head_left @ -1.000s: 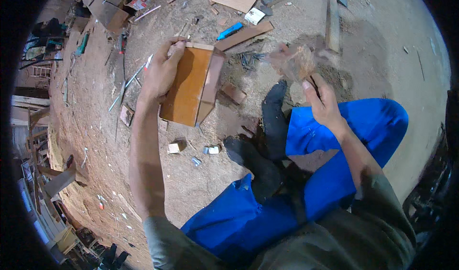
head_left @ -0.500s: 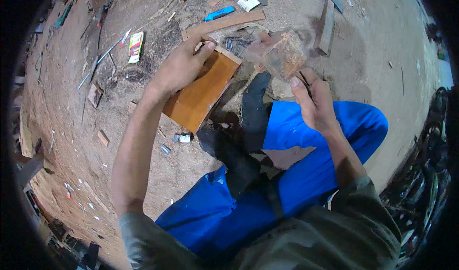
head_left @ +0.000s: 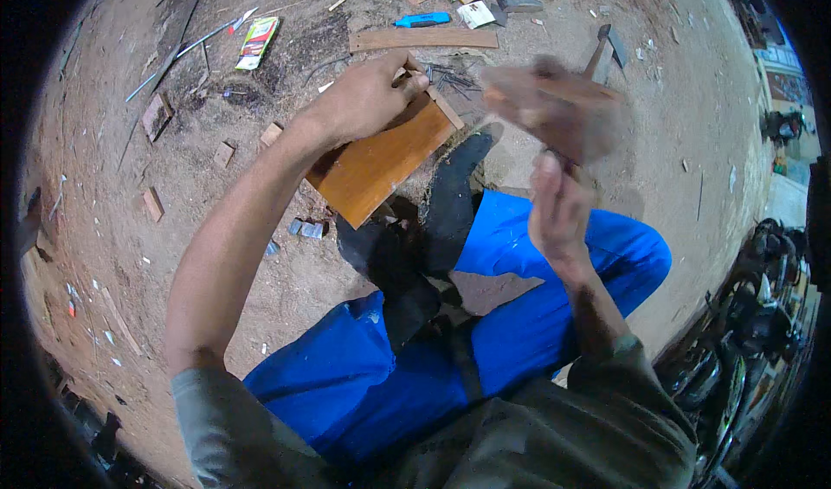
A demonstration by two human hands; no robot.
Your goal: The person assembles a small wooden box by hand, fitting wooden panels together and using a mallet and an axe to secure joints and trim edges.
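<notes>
A varnished brown wooden panel (head_left: pixel 389 164), with a pale strip (head_left: pixel 445 108) along its far right edge, stands tilted near my dark footwear. My left hand (head_left: pixel 368 99) lies over its far edge, thumb and fingers pinched together at the strip's end. Whatever they pinch is too small or hidden to make out. On the right, my right hand (head_left: pixel 560 212) is closed around the handle of a mallet (head_left: pixel 563 112). Motion smears its broad, blocky brownish head, which is raised right of the panel. Several dark nails (head_left: pixel 452 80) lie on the ground just beyond the strip.
Beyond the panel lie a flat wooden slat (head_left: pixel 424 39), a blue marker-like object (head_left: pixel 422 20) and a hammer-like tool (head_left: pixel 606 52). A colourful packet (head_left: pixel 258 43) and small wood offcuts (head_left: pixel 157 119) are scattered left. Dark, shiny clutter (head_left: pixel 744 342) stands at the right.
The mallet's head has swung to the right, with my right hand turned more upright. My left hand stays at the panel's far edge. The whole view has shifted slightly.
</notes>
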